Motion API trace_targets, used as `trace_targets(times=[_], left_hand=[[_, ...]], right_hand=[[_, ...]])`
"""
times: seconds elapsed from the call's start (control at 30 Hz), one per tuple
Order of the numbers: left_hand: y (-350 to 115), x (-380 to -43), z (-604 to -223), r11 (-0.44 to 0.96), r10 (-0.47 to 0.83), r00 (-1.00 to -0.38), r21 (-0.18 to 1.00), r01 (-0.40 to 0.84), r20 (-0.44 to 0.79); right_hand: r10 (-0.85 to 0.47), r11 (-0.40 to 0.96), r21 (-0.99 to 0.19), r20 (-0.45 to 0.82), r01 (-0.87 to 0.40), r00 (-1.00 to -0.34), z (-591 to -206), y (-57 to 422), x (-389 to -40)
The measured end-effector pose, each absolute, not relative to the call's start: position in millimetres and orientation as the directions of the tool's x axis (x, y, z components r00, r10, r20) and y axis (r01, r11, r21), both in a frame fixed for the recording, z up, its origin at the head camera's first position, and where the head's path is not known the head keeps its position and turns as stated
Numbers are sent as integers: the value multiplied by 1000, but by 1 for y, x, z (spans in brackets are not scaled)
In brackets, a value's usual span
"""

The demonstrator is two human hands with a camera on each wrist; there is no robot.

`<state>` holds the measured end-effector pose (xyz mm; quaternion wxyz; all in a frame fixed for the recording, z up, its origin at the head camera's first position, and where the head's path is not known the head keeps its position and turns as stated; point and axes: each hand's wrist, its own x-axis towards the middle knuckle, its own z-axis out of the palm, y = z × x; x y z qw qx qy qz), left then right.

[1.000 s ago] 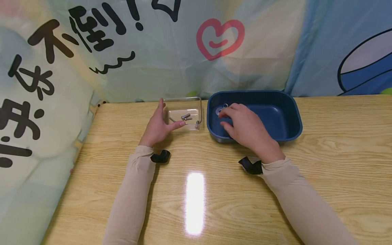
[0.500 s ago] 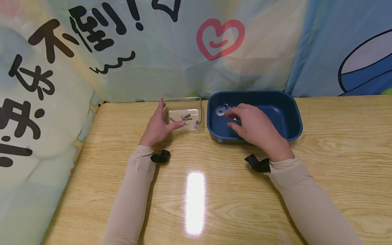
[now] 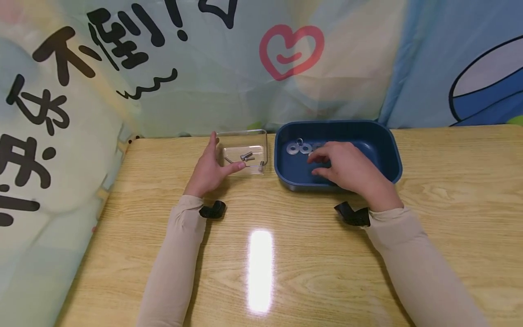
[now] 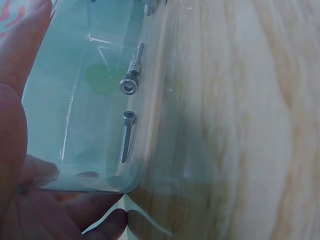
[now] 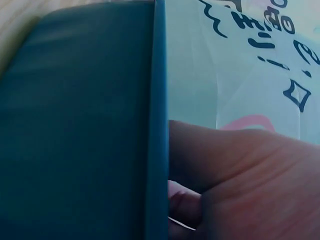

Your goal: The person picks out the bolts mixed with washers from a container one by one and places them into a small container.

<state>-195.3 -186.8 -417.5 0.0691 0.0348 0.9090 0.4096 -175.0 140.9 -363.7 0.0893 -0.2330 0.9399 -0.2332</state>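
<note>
In the head view, my left hand (image 3: pixel 208 170) rests at the near left corner of a clear plastic box (image 3: pixel 264 136). Its thumb lies along the front rim, and the other fingers run along the left wall. Several metal screws (image 4: pixel 128 90) lie inside. My right hand (image 3: pixel 353 170) reaches into a blue bin (image 3: pixel 390 150), thumb and index finger apart with nothing visible between them. Flat washers (image 3: pixel 292 149) and a small metal ring (image 3: pixel 299 141) lie left of and behind its fingertips; the hand covers part of the bin floor. The right wrist view shows mostly the bin's outer wall (image 5: pixel 80 120).
The wooden table (image 3: pixel 294 272) extends in front of the containers and to both sides. A printed cloth (image 3: pixel 229 77) hangs directly behind them and covers the left side too. Each wrist wears a black strap piece (image 3: pixel 213 210).
My right hand has moved to the right inside the bin, uncovering more washers in a row. The left hand stays on the clear box. The head view has shifted slightly.
</note>
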Motion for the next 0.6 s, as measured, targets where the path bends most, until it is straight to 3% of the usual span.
trace_targets(times=[0.6], left_hand=[[-187,-195,-417,664,121,-989,747,16,-87]], right_hand=[[-539,760,-533,-200,-371,-818,-375,163,-187]])
